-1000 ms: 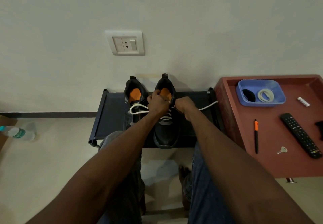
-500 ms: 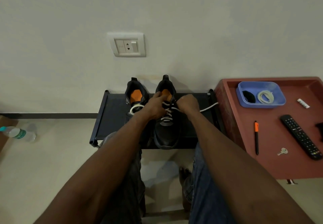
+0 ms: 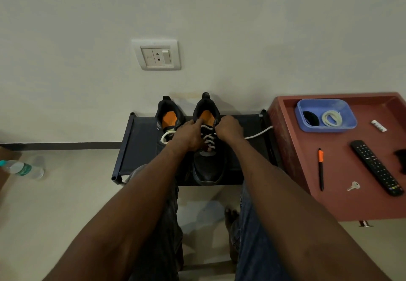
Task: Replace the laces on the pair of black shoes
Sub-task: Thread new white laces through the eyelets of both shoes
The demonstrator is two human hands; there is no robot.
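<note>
Shoes sat side by side on the dark bench (image 3: 140, 149) against the wall, and the right shoe (image 3: 208, 166) already had white lace (image 3: 207, 137) crisscrossed most of the way up. Left hand (image 3: 186, 134) rested over the lacing with a finger poking toward the top eyelet; right hand (image 3: 228, 128) was clenched around the lace end trailing off sideways. Soft floppy cord, I'd guess, so pinching near the tip seems smartest.
</note>
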